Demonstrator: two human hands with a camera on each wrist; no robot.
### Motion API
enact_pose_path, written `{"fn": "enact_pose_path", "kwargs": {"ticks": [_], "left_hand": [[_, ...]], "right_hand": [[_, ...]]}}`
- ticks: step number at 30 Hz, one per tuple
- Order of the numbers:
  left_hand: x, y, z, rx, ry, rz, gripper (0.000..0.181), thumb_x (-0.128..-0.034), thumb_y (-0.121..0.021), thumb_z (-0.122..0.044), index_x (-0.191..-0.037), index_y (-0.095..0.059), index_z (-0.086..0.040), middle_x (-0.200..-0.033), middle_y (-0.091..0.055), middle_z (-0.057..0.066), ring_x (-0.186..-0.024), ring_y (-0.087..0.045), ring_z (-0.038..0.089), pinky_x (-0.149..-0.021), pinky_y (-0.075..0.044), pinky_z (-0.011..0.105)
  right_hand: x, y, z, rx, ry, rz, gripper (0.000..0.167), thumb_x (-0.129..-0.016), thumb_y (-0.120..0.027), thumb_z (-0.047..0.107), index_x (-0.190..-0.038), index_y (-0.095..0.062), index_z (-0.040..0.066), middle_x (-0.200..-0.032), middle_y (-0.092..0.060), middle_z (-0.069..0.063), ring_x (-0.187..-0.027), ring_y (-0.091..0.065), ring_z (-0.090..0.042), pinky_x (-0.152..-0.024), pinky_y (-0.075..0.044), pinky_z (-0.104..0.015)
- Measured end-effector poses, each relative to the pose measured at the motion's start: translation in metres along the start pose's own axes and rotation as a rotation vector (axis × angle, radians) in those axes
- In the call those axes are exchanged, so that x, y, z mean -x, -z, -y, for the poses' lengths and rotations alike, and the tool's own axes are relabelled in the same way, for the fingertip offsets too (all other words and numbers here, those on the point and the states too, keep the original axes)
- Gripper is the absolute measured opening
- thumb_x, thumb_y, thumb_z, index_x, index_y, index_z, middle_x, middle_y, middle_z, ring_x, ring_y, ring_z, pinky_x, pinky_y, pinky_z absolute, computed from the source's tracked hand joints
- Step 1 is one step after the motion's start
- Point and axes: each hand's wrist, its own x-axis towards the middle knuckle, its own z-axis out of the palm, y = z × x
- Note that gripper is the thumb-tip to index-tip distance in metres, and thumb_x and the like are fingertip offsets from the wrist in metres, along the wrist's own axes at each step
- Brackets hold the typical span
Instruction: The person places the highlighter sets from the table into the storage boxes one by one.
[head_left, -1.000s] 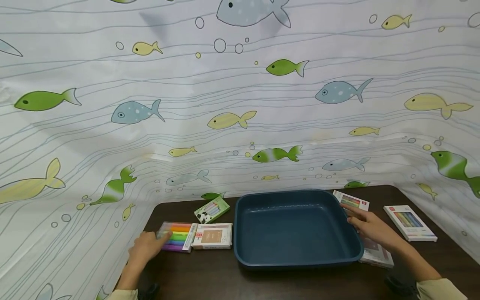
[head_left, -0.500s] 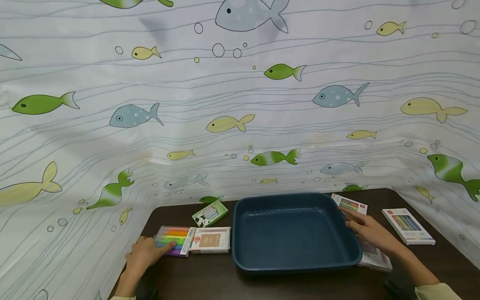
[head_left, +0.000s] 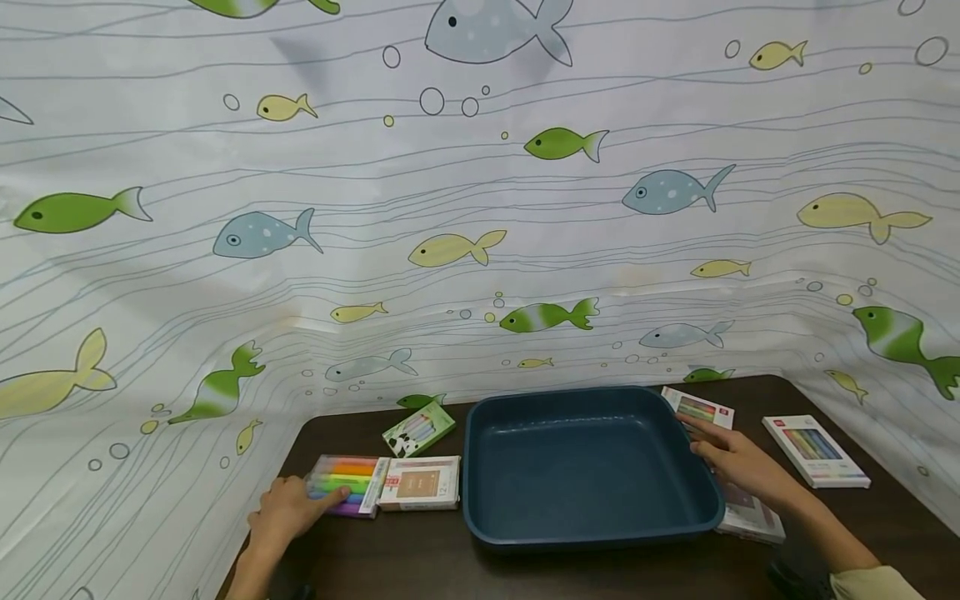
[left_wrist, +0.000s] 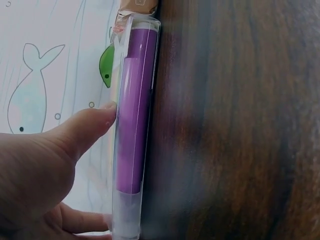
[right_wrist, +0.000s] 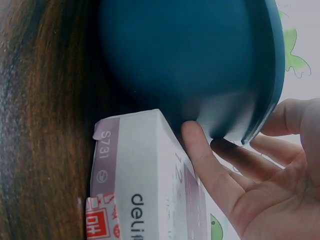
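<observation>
My left hand (head_left: 281, 515) is at the left end of a clear pack of rainbow-coloured markers (head_left: 352, 479). The left wrist view shows the thumb on the pack's top face and a finger at its end, with a purple marker (left_wrist: 135, 110) along the near side. At the right wall of a dark blue tray (head_left: 585, 475), my right hand (head_left: 738, 467) touches the rim with extended fingers. One fingertip (right_wrist: 192, 131) meets the tray's outer wall in the right wrist view. Below that hand lies a white and mauve box (right_wrist: 150, 180), partly covered in the head view.
A white and brown box (head_left: 420, 483) adjoins the marker pack, and a green panda box (head_left: 418, 429) lies behind it. White boxes with coloured pictures lie behind the right hand (head_left: 699, 408) and at the far right (head_left: 816, 451). Fish-patterned sheeting (head_left: 450, 192) surrounds the dark table (head_left: 405, 558).
My left thumb has shifted toward the near side of the marker pack and settled on it. The right hand stays at the tray's rim. The head view has tilted slightly.
</observation>
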Motion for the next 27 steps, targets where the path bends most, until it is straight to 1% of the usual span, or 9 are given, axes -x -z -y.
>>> {"fn": "enact_pose_path", "kwargs": {"ticks": [3, 6, 8, 10, 12, 15, 18, 24, 27], "left_hand": [[0.002, 0.0008, -0.0015, 0.006, 0.002, -0.003, 0.109, -0.0761, -0.072, -0.076, -0.112, -0.052, 0.025, -0.102, -0.051, 0.036, -0.096, -0.052, 0.057, -0.08, -0.039, 0.077], [0.004, 0.0023, -0.0038, 0.015, -0.001, -0.008, 0.107, -0.0761, -0.073, -0.074, -0.11, -0.053, 0.025, -0.101, -0.05, 0.037, -0.095, -0.052, 0.057, -0.08, -0.039, 0.077], [0.0042, 0.0033, -0.0053, 0.021, 0.001, -0.008, 0.107, -0.0759, -0.073, -0.074, -0.109, -0.053, 0.025, -0.101, -0.049, 0.037, -0.095, -0.052, 0.057, -0.08, -0.04, 0.076], [0.0033, 0.0036, -0.0058, 0.029, 0.009, -0.003, 0.107, -0.0757, -0.073, -0.074, -0.11, -0.052, 0.026, -0.102, -0.049, 0.038, -0.096, -0.052, 0.057, -0.081, -0.039, 0.077], [0.0021, 0.0035, -0.0056, 0.036, 0.014, 0.004, 0.107, -0.0759, -0.073, -0.074, -0.109, -0.052, 0.026, -0.103, -0.049, 0.038, -0.095, -0.053, 0.056, -0.08, -0.04, 0.077], [0.002, 0.0031, -0.0052, 0.047, 0.019, 0.014, 0.106, -0.0763, -0.074, -0.073, -0.108, -0.052, 0.025, -0.103, -0.05, 0.038, -0.093, -0.054, 0.053, -0.079, -0.041, 0.077], [0.0036, 0.0037, -0.0056, 0.053, 0.016, 0.017, 0.104, -0.0767, -0.074, -0.072, -0.106, -0.053, 0.025, -0.103, -0.05, 0.038, -0.091, -0.055, 0.051, -0.077, -0.043, 0.076], [0.0056, 0.0054, -0.0053, 0.069, -0.013, 0.007, 0.097, -0.0773, -0.076, -0.068, -0.101, -0.055, 0.023, -0.097, -0.051, 0.035, -0.082, -0.054, 0.044, -0.068, -0.048, 0.064], [0.0063, 0.0055, -0.005, 0.072, -0.02, 0.012, 0.095, -0.0775, -0.077, -0.067, -0.099, -0.055, 0.023, -0.092, -0.052, 0.032, -0.079, -0.053, 0.04, -0.067, -0.048, 0.058]], "right_hand": [[0.0006, -0.0003, -0.0015, -0.018, -0.011, 0.007, 0.06, -0.11, -0.05, 0.023, -0.161, -0.026, 0.005, -0.079, -0.045, -0.012, -0.079, -0.053, -0.029, -0.063, -0.049, -0.039], [0.0019, -0.0008, -0.0031, -0.019, -0.006, -0.002, 0.061, -0.109, -0.051, 0.024, -0.161, -0.026, 0.004, -0.101, -0.057, -0.023, -0.095, -0.059, -0.034, -0.066, -0.05, -0.039], [0.0024, -0.001, -0.0039, -0.021, -0.002, -0.01, 0.061, -0.109, -0.051, 0.024, -0.161, -0.027, 0.004, -0.123, -0.056, -0.033, -0.108, -0.06, -0.042, -0.068, -0.053, -0.04], [0.0019, -0.0008, -0.0042, -0.021, 0.002, -0.014, 0.06, -0.109, -0.051, 0.023, -0.161, -0.027, 0.004, -0.121, -0.057, -0.031, -0.112, -0.058, -0.043, -0.069, -0.053, -0.04], [0.0013, -0.0006, -0.0038, -0.017, -0.001, -0.015, 0.06, -0.109, -0.051, 0.022, -0.161, -0.027, 0.004, -0.101, -0.057, -0.027, -0.107, -0.058, -0.042, -0.068, -0.052, -0.04], [0.0011, -0.0012, -0.0028, 0.001, 0.002, -0.023, 0.059, -0.109, -0.051, 0.021, -0.16, -0.028, 0.004, -0.095, -0.057, -0.024, -0.105, -0.059, -0.041, -0.067, -0.052, -0.039], [0.002, -0.0021, -0.002, 0.018, 0.001, -0.03, 0.059, -0.109, -0.052, 0.023, -0.16, -0.029, 0.004, -0.108, -0.06, -0.028, -0.112, -0.059, -0.043, -0.065, -0.053, -0.04], [0.0012, -0.0021, -0.003, 0.03, 0.003, -0.03, 0.059, -0.109, -0.051, 0.024, -0.161, -0.028, 0.005, -0.089, -0.055, -0.015, -0.104, -0.058, -0.037, -0.064, -0.049, -0.04], [0.0017, -0.0026, -0.0037, 0.035, 0.015, -0.036, 0.059, -0.109, -0.051, 0.024, -0.16, -0.029, 0.005, -0.102, -0.06, -0.022, -0.112, -0.059, -0.043, -0.065, -0.049, -0.039]]}}
